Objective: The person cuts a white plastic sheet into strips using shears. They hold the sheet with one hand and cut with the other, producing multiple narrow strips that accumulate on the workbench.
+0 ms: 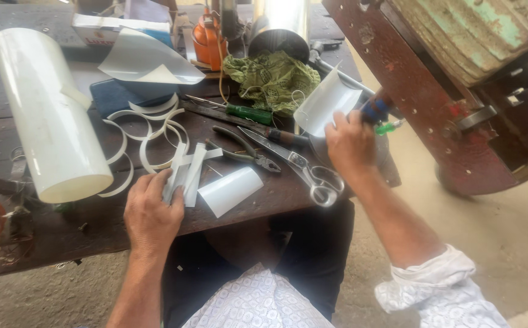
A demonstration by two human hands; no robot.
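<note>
My left hand [150, 209] rests on the dark wooden table [45, 234], its fingers pinching a few white plastic strips [186, 172]. A curved white sheet piece [230, 189] lies just right of it. My right hand [350, 144] is at the table's right edge, gripping a curled white sheet [326, 101] beside a blue-handled tool [375, 109]. Large metal scissors [297, 163] and pliers [243, 150] lie between my hands.
A big white roll [45, 115] lies on the left, with curled white offcuts [145, 130] beside it. A green cloth [273, 76], green-handled screwdriver [247, 113], orange container [208, 37] and metal cylinder [279, 24] sit behind. A red wooden frame [422, 97] stands at right.
</note>
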